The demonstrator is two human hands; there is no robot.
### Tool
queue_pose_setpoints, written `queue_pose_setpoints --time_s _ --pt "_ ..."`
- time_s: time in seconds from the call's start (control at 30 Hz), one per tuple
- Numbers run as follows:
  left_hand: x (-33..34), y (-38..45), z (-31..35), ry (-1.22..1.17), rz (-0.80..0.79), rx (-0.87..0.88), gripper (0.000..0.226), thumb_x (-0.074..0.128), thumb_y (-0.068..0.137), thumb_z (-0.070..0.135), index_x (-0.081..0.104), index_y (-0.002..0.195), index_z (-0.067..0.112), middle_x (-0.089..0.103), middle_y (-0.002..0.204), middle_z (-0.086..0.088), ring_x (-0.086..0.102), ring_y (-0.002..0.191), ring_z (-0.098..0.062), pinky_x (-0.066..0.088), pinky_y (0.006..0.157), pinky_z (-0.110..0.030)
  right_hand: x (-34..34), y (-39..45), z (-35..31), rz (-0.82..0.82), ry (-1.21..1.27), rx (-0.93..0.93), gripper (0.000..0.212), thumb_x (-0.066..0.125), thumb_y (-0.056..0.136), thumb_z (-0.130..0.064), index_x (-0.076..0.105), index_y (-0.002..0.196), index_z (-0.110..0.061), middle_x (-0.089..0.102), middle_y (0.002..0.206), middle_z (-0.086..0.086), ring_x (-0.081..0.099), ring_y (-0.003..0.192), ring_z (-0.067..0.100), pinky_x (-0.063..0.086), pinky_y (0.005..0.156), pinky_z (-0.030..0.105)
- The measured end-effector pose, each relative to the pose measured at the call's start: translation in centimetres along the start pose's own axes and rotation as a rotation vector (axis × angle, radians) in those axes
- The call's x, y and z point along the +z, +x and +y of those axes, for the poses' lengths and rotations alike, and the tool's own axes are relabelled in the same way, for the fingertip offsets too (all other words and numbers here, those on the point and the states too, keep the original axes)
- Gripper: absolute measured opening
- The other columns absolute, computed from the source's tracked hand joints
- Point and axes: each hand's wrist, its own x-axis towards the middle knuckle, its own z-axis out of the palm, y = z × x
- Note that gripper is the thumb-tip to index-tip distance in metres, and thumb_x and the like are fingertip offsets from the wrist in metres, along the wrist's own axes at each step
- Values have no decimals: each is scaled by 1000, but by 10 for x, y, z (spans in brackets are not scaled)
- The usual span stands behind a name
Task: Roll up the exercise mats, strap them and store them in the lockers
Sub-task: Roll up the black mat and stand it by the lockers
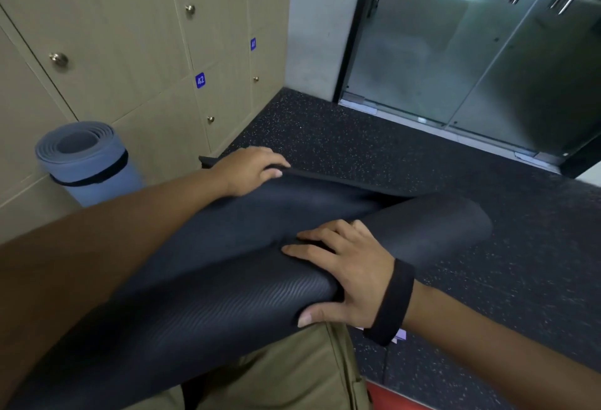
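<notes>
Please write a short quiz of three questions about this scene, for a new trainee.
1. True or false: the rolled blue foam mat already carries a black strap.
2. Which hand grips the black ribbed mat roll? A) left hand B) right hand
3. Which number is on the nearer blue locker label?

Key: 1 true; 2 B; 3 42.

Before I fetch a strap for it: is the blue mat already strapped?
Yes. The blue mat stands rolled, upright against the lockers, with a black strap around it.
</notes>
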Motion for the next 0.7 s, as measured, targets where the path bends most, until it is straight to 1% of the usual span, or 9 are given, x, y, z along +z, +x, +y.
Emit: queue_pose_setpoints --time_s 0.07,0.13,0.2,0.3,0.4,0.53,0.67,0.7 --pt "-3 12 -2 -61 73 -98 24 52 106 30 69 123 26 71 121 -1 63 113 -27 48 97 -46 0 2 -1 7 2 -9 88 50 76 -90 51 145 -35 56 141 -5 52 118 19 40 93 40" --pt "-4 23 -3 -98 129 -206 22 54 105 29 71 114 19 73 112 -5 64 106 -30 50 91 -43 0 5 -2 -1 9 -17 88 51 76 -89 51 144 -34 56 141 -7 52 117 18 39 95 40" --pt "-5 34 -4 -80 157 -293 21 55 104 30 72 107 18 72 105 -5 64 101 -30 49 84 -40 -1 11 -1 -14 25 -24 87 52 75 -89 52 142 -32 58 139 -9 53 115 17 40 97 40" --pt "-12 48 -5 8 173 -375 21 54 104 35 70 101 22 68 100 -2 63 100 -30 44 78 -36 -3 27 2 -62 68 -31 83 51 76 -87 53 136 -31 63 127 -11 55 108 17 40 97 38" --pt "-28 59 -6 76 154 -415 21 56 103 36 71 99 23 70 103 -1 63 101 -29 41 79 -34 -4 49 9 -136 107 -18 79 43 75 -88 54 130 -32 67 115 -10 56 103 17 39 95 36" --pt "-57 69 -11 52 48 -458 15 63 100 35 72 93 24 69 105 0 62 104 -27 45 86 -35 -1 81 17 -255 176 -8 78 35 72 -90 54 125 -35 69 114 -10 58 104 18 38 97 36" --pt "-73 67 -14 -60 -42 -374 12 70 96 24 76 100 15 67 95 0 62 99 -21 43 85 -29 4 102 24 -356 259 11 79 34 68 -91 54 123 -37 68 117 -11 57 110 17 37 100 37" --pt "-73 63 -14 -99 -50 -360 11 73 94 23 76 100 14 69 94 0 65 96 -21 46 85 -30 5 105 26 -371 281 19 80 34 68 -91 55 123 -37 68 117 -11 57 111 17 36 101 37"
